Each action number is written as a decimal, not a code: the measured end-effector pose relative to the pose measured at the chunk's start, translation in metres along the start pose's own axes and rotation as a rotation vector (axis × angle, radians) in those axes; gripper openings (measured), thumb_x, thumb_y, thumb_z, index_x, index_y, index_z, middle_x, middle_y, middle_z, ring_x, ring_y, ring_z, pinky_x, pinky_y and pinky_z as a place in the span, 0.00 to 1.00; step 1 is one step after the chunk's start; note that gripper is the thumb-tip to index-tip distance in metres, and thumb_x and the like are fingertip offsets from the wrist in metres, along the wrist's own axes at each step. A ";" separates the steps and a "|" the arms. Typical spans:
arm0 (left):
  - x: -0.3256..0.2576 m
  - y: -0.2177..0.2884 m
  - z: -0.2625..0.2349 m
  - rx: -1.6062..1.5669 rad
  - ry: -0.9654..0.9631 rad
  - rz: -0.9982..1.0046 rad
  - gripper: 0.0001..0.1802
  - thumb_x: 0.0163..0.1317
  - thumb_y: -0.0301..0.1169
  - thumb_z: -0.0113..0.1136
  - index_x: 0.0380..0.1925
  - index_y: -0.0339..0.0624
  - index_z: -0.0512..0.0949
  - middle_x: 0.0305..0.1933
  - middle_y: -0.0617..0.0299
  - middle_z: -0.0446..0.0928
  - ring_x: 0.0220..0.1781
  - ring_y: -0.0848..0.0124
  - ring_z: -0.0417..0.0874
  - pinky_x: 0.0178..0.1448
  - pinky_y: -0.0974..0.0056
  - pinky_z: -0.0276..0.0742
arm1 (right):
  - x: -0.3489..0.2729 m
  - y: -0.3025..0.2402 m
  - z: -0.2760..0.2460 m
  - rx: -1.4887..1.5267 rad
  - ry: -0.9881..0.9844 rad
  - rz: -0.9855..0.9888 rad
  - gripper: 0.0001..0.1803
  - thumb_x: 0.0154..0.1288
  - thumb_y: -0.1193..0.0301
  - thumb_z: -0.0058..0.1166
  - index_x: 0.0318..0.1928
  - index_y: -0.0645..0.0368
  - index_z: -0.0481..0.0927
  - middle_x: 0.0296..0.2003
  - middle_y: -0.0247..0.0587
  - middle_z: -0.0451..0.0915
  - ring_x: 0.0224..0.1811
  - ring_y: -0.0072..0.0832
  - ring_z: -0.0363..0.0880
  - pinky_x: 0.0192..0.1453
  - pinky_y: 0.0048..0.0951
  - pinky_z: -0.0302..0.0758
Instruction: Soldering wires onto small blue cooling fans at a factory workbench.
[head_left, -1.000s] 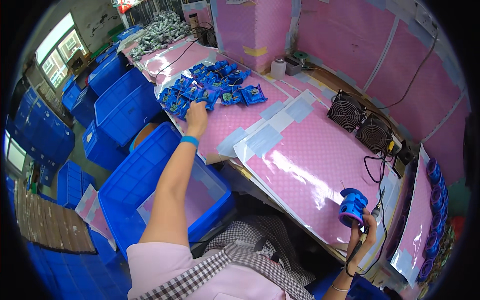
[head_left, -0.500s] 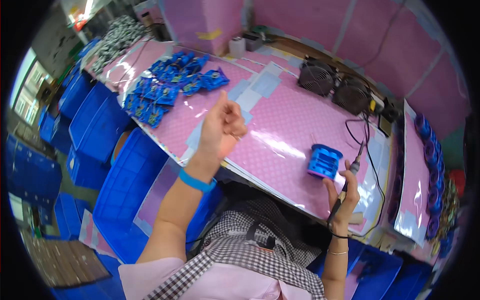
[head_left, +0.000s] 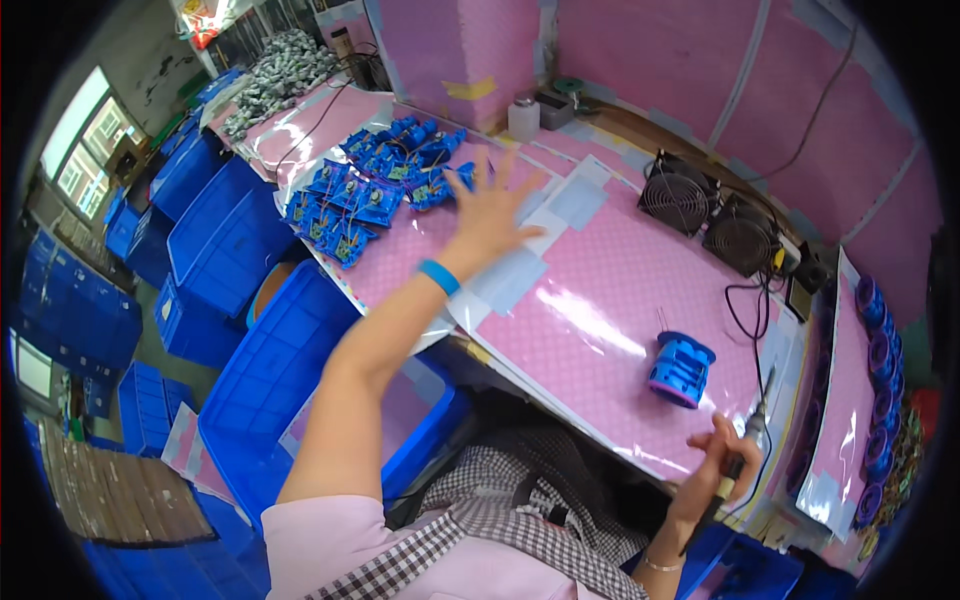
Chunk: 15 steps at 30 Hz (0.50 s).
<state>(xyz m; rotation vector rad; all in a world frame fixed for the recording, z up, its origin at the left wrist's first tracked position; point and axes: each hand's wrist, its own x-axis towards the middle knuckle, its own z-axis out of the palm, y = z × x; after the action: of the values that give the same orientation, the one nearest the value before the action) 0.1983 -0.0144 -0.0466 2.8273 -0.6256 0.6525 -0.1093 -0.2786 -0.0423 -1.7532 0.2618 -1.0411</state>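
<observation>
At the right side of the pink worktop [head_left: 620, 270], your right hand [head_left: 722, 465] is curled round the handle of a soldering iron [head_left: 757, 418], its tip pointing up and away from you. Just beside that hand, not touching it, one blue spool-shaped housing [head_left: 682, 370] stands flange upward, its purple rim below and thin leads rising at the back. Your left hand [head_left: 490, 220], blurred, has its fingers spread and appears to hold nothing; it is beside the cluster of blue assemblies [head_left: 350, 190], and you cannot tell whether it touches the nearest one.

If the tip is hot, which does not show, a careless turn of your right wrist could mark the housing, the worktop's glossy cover or the black cord [head_left: 745, 300] near it. A swing of the iron could also tip the housing over. A wide sweep of your left arm might push assemblies off the near edge towards the blue bin [head_left: 265, 345].

Counting outward, you have one iron, one lone housing, two black fans [head_left: 678, 195], one white bottle [head_left: 522, 118] and one green reel [head_left: 568, 88]. The assemblies overlap too much for a sure count. Along the far right sit at least five blue-and-purple round housings [head_left: 880, 352] in a row.
</observation>
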 end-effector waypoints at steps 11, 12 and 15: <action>0.058 -0.156 0.054 0.261 -0.124 -0.364 0.36 0.60 0.53 0.58 0.68 0.69 0.60 0.69 0.59 0.65 0.66 0.42 0.66 0.62 0.25 0.58 | 0.012 0.022 -0.012 -0.170 0.084 0.060 0.05 0.69 0.78 0.51 0.38 0.59 0.68 0.32 0.45 0.80 0.22 0.19 0.73 0.29 0.19 0.73; 0.062 -0.164 0.057 0.255 -0.114 -0.374 0.36 0.60 0.53 0.58 0.68 0.69 0.60 0.69 0.59 0.65 0.66 0.42 0.66 0.62 0.25 0.58 | 0.013 0.020 -0.009 -0.168 0.079 0.047 0.05 0.69 0.78 0.51 0.38 0.59 0.68 0.32 0.45 0.80 0.22 0.19 0.73 0.29 0.19 0.73; 0.064 -0.194 0.068 0.276 -0.129 -0.430 0.34 0.62 0.54 0.56 0.68 0.68 0.61 0.69 0.59 0.65 0.65 0.41 0.67 0.63 0.25 0.55 | 0.014 -0.006 0.006 -0.076 0.061 0.098 0.07 0.64 0.83 0.55 0.38 0.61 0.72 0.26 0.50 0.79 0.23 0.31 0.79 0.30 0.29 0.79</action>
<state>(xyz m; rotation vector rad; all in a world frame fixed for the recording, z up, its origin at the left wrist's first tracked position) 0.3608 0.1195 -0.0919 3.1247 0.0734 0.5104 -0.0984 -0.2808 -0.0299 -1.7596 0.4269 -1.0264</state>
